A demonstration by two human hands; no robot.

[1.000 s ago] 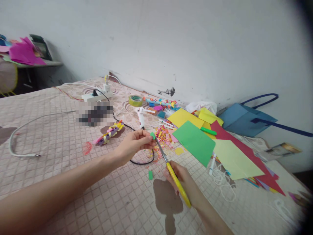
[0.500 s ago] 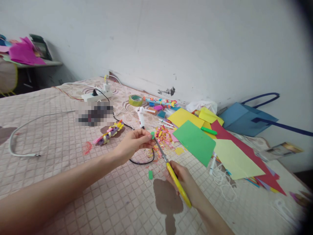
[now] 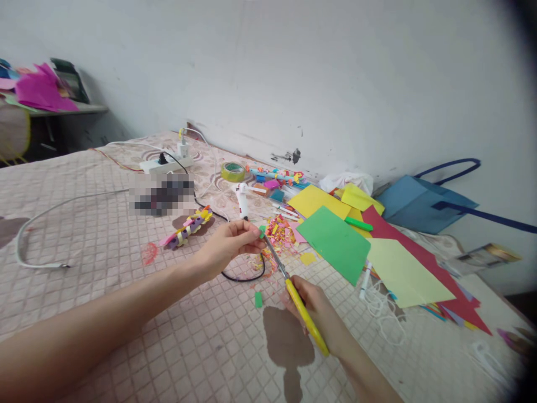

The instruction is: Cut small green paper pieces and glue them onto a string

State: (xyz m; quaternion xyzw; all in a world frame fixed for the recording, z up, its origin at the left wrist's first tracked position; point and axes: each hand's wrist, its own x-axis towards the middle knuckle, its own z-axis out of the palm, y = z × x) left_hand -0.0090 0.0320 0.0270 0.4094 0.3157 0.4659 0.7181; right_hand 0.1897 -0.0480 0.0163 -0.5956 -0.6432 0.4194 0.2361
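My left hand (image 3: pixel 230 243) pinches a small green paper piece (image 3: pixel 262 230) above the patterned cloth. My right hand (image 3: pixel 319 313) grips yellow-handled scissors (image 3: pixel 293 294), whose blades reach up to the green piece. A cut green scrap (image 3: pixel 258 299) lies on the cloth just below. A heap of coloured paper shreds (image 3: pixel 280 232) sits right behind the blades.
Green (image 3: pixel 335 242), yellow (image 3: pixel 316 200), pale yellow (image 3: pixel 405 271) and red (image 3: pixel 423 260) paper sheets lie to the right. A white glue gun (image 3: pixel 242 200), black cable (image 3: pixel 243 274), tape roll (image 3: pixel 232 172), power strip (image 3: pixel 165 164), paper caterpillar (image 3: pixel 188 226) and blue bag (image 3: pixel 419 204) surround them.
The green piece and the scissor tips have shifted very slightly up; both hands otherwise stay where they were.
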